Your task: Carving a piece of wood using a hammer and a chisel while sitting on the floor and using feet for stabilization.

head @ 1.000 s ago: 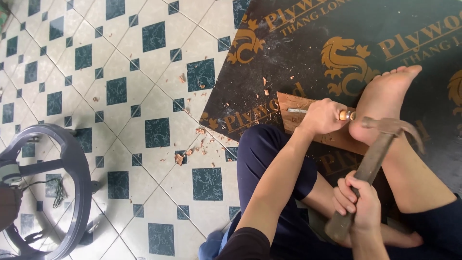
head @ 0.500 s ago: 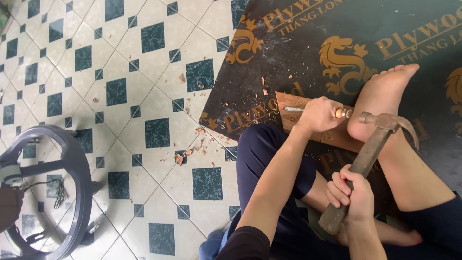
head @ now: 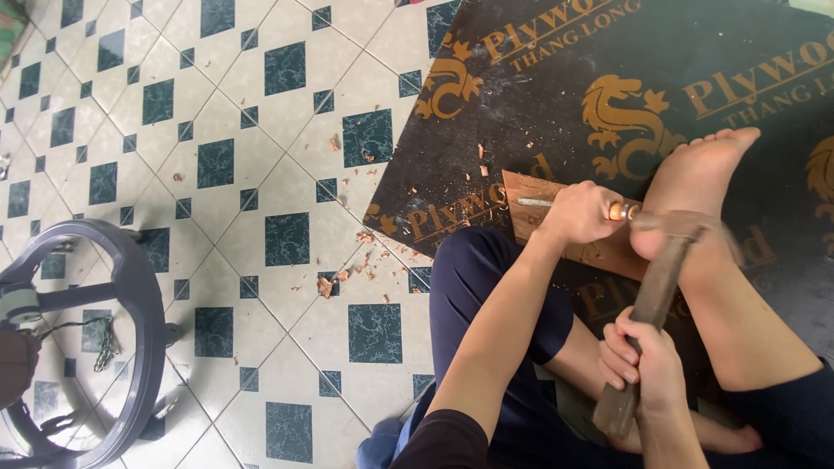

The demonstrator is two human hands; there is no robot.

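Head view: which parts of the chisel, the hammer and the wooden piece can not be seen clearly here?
- Chisel: the left hand covers most of its handle; its cutting edge is too small to make out.
- Hammer: its head is blurred; the right hand hides part of the shaft.
- Wooden piece: the left hand and the bare foot cover much of it, so the carved shape is unclear.
- Round grey frame: cut off by the left edge.

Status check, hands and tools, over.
Left hand gripping orange-handled metal chisel on brown wood board. Right hand gripping wooden-handled hammer. Bare foot pinning board.
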